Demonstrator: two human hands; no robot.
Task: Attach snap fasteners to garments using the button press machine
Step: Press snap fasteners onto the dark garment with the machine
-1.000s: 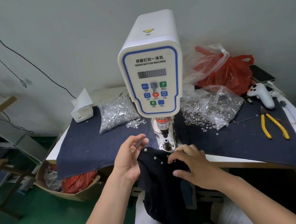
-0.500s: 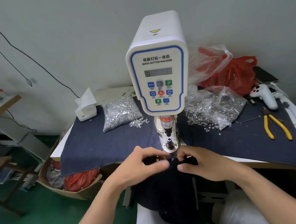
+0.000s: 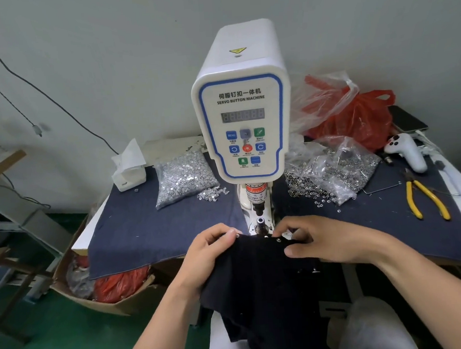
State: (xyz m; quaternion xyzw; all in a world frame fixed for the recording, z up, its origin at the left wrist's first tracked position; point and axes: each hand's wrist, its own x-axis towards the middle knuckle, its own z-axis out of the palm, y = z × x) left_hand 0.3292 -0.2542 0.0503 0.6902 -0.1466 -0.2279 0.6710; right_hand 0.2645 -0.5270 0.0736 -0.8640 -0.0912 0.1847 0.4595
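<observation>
A white servo button machine (image 3: 243, 114) stands at the table's front, its lower die (image 3: 260, 222) just beyond my fingers. A black garment (image 3: 260, 285) hangs from the table edge down over my lap. My left hand (image 3: 207, 252) pinches its upper left edge beside a silver snap. My right hand (image 3: 327, 238) grips the upper right edge, where two more snaps (image 3: 278, 240) show. The stretched edge lies just in front of the die, not over it.
A bag of silver caps (image 3: 182, 177) lies left of the machine, a clear bag of snap rings (image 3: 332, 173) right. Yellow pliers (image 3: 425, 199), a white controller (image 3: 408, 150), a red bag (image 3: 355, 123) and a tissue box (image 3: 129, 169) rest on the blue cloth. A cardboard box (image 3: 101, 292) sits below left.
Both hands closed onto the garment's top edge and spread apart, pulling it taut in front of the die. The view has shifted closer to the machine.
</observation>
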